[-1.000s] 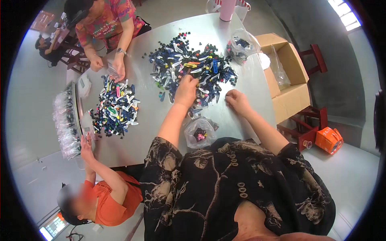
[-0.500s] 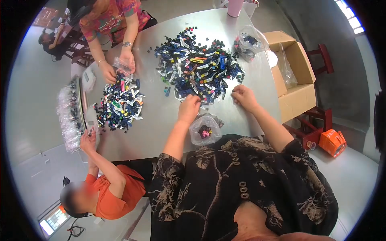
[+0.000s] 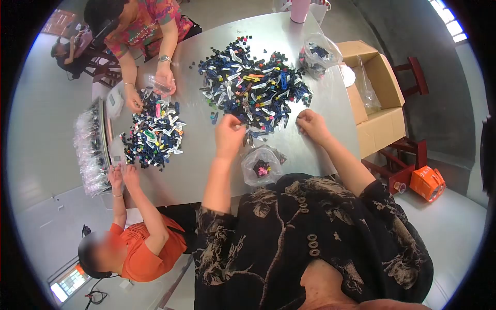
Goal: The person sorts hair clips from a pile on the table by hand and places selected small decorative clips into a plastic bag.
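Left hand (image 3: pixel 230 136) shifted left | hair clips (image 3: pixel 258 95): navy, white, heaped

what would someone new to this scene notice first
Probably the big heap of dark, white and brightly coloured clips on the metal table, just beyond the wearer's left hand. A smaller heap lies further left, and an open cardboard box stands beside the table's right side.
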A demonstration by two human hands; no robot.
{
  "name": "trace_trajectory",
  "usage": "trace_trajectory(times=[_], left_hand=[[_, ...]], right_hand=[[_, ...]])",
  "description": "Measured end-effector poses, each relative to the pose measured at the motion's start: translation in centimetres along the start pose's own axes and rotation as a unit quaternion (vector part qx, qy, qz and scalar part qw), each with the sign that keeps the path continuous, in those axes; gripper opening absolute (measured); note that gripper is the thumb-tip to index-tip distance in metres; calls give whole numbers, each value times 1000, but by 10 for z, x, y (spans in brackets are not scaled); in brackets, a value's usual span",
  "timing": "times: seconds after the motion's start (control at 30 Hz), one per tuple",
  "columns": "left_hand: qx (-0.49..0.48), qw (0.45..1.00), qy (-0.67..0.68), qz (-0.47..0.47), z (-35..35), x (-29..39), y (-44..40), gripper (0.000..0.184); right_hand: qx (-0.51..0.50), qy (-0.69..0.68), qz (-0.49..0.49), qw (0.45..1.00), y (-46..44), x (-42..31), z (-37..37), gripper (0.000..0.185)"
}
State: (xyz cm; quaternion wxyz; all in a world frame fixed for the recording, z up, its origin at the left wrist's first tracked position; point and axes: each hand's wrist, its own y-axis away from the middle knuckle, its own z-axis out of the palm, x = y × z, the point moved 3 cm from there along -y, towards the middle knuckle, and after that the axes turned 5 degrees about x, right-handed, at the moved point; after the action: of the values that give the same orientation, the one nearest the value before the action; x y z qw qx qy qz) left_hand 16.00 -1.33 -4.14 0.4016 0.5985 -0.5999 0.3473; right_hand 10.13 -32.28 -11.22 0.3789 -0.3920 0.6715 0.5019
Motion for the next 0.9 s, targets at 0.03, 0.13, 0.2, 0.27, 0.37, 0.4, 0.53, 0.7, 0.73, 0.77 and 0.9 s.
trace_trajectory(times=[0.03,0.13,0.2,0.27,0.37,0.4,0.53,0.7,0.73,0.77,0.9], left_hand=[[1,1000,-1,0,-11,18,7,15],[-1,998,46,39,-53,90,49,14],[-25,997,37,68,-61,116,81,13],[-131,986,-3,99,-56,126,100,12],[-63,995,-12,73,-52,105,94,11],[-25,998,-8,63,-51,85,83,11],[-31,998,-26,38,-33,28,26,13],[-262,961,-81,24,37,-7,-5,18],[-263,962,-69,40,48,-11,-6,16],[-268,960,-69,48,56,-16,-7,16],[-300,926,-190,125,74,-28,-9,14]], right_hand=[[0,4,-4,1000,-1,0,0,14],[1,3,-8,1000,0,-3,0,13],[4,1,-15,1000,0,1,1,13],[9,-1,-22,1000,-2,3,1,13],[13,0,-23,1000,-2,2,1,12],[9,10,-20,1000,-2,1,1,13],[9,14,-13,1000,0,-2,1,13],[0,0,-20,1000,-1,2,1,10],[-2,3,-23,1000,1,-1,-1,10],[-5,5,-26,1000,3,-5,0,10],[18,-24,-29,999,2,-3,0,6]])
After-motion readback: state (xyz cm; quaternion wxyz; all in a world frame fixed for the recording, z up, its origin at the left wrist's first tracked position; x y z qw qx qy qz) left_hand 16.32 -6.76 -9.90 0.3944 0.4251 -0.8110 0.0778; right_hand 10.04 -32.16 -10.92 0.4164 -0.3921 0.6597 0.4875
